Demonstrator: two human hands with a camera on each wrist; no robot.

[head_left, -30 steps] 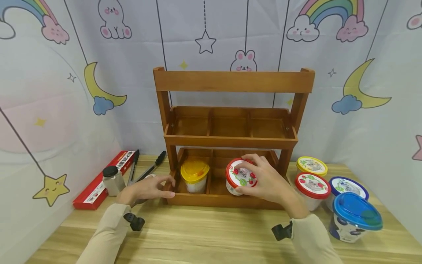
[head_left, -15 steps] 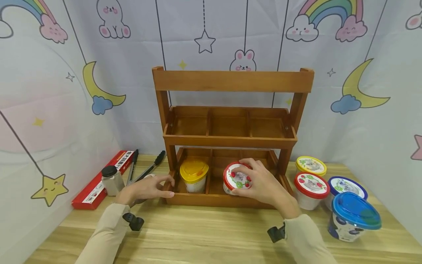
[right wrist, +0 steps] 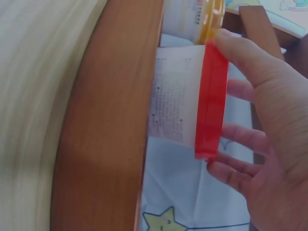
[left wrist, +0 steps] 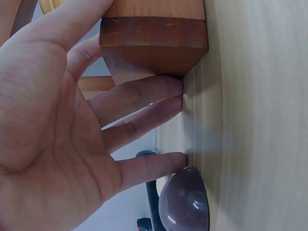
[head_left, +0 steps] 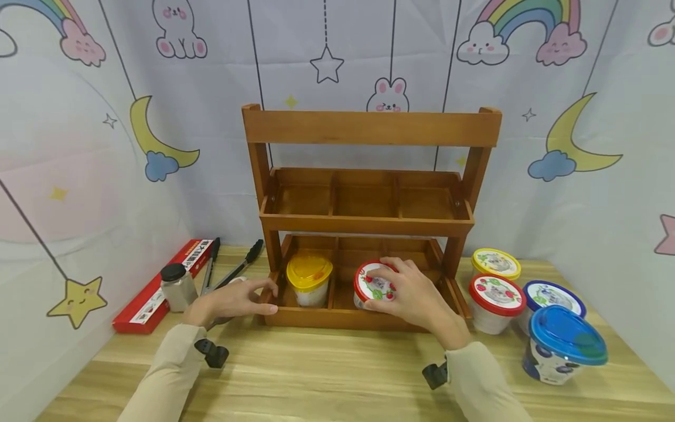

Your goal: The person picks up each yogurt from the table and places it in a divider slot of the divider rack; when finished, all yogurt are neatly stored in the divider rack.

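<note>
A white tub with a red, berry-printed lid [head_left: 370,286] sits in the lower tray of a wooden two-tier rack [head_left: 364,224], in its middle compartment. My right hand [head_left: 413,299] grips it by the lid, thumb on one side of the rim and fingertips on the other. The lid's edge [right wrist: 211,101] shows from the side in the right wrist view, with the tub's base hidden behind the front board. My left hand [head_left: 232,302] rests against the rack's lower left corner [left wrist: 154,36], its fingers extended. A yellow-lidded tub [head_left: 309,278] fills the left compartment.
Right of the rack stand tubs with yellow [head_left: 495,264], red [head_left: 497,294], dark blue [head_left: 554,299] and bright blue [head_left: 566,340] lids. At left lie a red box [head_left: 142,310], a black-capped jar [head_left: 178,287] and black-tipped tongs [head_left: 239,269]. A dark rounded object [left wrist: 185,199] is beside my left little finger.
My right hand has lowered the red-lidded tub and moved it slightly left within the middle compartment. My left hand has stayed at the rack's corner.
</note>
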